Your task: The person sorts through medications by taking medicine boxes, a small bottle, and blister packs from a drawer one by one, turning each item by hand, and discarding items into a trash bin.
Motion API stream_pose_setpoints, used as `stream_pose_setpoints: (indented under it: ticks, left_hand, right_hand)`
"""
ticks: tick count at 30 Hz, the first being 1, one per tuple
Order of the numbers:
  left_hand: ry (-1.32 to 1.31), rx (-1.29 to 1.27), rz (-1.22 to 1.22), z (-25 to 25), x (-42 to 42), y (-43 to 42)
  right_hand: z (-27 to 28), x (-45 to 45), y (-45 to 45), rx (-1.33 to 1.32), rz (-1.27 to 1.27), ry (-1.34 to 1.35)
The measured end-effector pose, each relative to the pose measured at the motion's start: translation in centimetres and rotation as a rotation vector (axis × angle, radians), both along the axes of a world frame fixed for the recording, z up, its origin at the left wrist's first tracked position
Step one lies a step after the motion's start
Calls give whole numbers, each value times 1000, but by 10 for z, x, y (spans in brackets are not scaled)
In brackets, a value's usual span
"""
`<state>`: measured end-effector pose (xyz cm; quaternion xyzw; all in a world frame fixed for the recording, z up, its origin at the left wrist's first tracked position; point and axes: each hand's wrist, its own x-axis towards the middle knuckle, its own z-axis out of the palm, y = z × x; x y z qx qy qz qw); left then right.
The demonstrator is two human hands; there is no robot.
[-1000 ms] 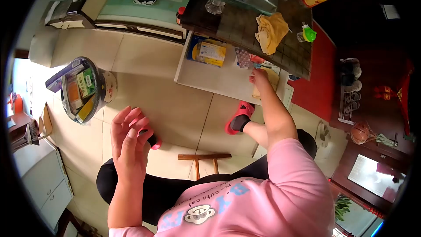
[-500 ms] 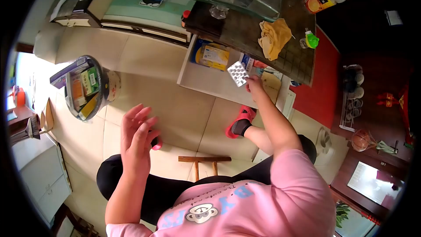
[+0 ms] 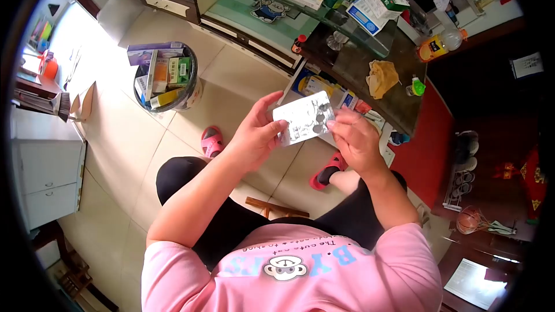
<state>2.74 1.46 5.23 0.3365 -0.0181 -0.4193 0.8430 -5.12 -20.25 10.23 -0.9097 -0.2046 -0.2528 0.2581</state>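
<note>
Between my two hands is a silver blister pack (image 3: 302, 117), its foil back facing me, with several dark pierced spots toward its right end. My left hand (image 3: 257, 130) grips its left end, thumb on top of the foil. At the opposite end, the fingers of my right hand (image 3: 354, 136) pinch the edge. Beyond the pack, an open drawer (image 3: 298, 81) holds a yellow and blue box (image 3: 315, 85) and other packets, partly hidden by my hands and the pack.
A round bin (image 3: 193, 95) full of medicine boxes stands on the floor to the left. The dark cabinet top (image 3: 347, 60) carries a yellow cloth (image 3: 382, 79), a green-capped bottle (image 3: 415, 87) and a juice bottle (image 3: 442, 45). More boxes (image 3: 378, 6) stand on the glass shelf.
My right hand has brought the blister pack back from over the drawer, and the pack now shows its foil side. My left hand has moved right and taken hold of its left end.
</note>
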Motion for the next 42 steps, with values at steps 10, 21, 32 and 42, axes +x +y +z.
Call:
stream_pose_setpoints:
  ticks: [10,21,32,42]
  left_hand:
    - [-49,8,86,1,3,10]
    - [71,-18,37,1,1,6]
    - [149,-82,27,3,-4,8]
    - [151,-112,45,0,-5,5]
  right_hand:
    - [-32,3,23,1142,-32,493]
    - [-44,11,18,1490,-53,736]
    - [-47,10,17,1560,-85,756]
    - [-39,11,23,1552,-29,725]
